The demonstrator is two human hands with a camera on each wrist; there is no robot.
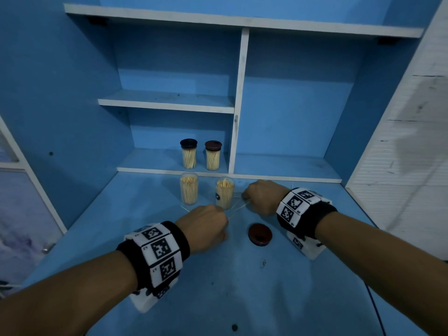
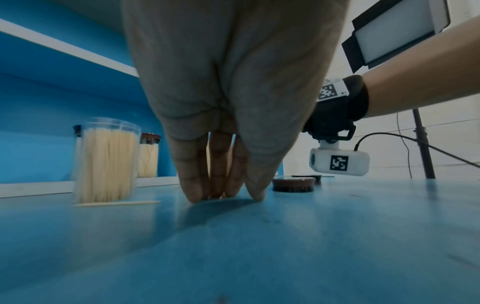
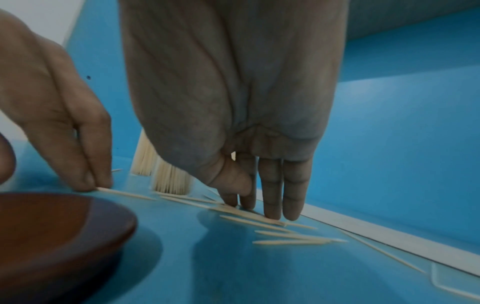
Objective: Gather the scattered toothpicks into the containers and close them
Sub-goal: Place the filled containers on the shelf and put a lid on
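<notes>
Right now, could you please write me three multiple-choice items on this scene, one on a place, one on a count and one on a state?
1. Where does the loose brown lid lie?
A. on the table between the hands
B. on the shelf
C. on a jar

2. How many capped jars stand on the shelf?
A. one
B. two
C. four

3. What state are the two table jars in?
A. capped
B. tipped over
C. open and upright

Answers:
1 A, it lies flat between the left hand and right hand.
2 B, jars and wear caps.
3 C, jars and stand uncapped.
</notes>
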